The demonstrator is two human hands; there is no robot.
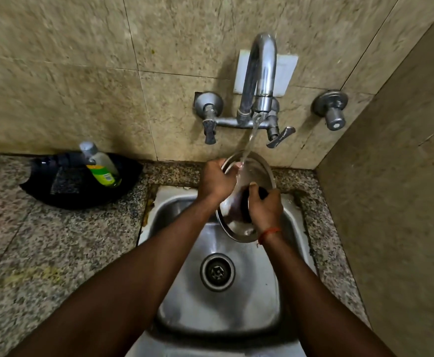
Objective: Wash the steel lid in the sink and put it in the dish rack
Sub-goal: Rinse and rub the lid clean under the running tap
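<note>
A round steel lid point(255, 171) with a dark knob is held tilted over the steel sink point(226, 300), under the running tap. My right hand point(264, 207) grips the dark knob at the lid's middle. My left hand point(215, 180) holds the lid's upper left rim, fingers curled over the edge. Water from the tap point(261, 73) falls onto the lid's upper part near my left fingers. No dish rack shows in this view.
A black tray point(64, 191) with a green-labelled soap bottle point(101, 164) sits on the speckled granite counter point(56, 253) to the left. Tiled walls close in behind and on the right. The sink drain point(217, 272) lies below the lid.
</note>
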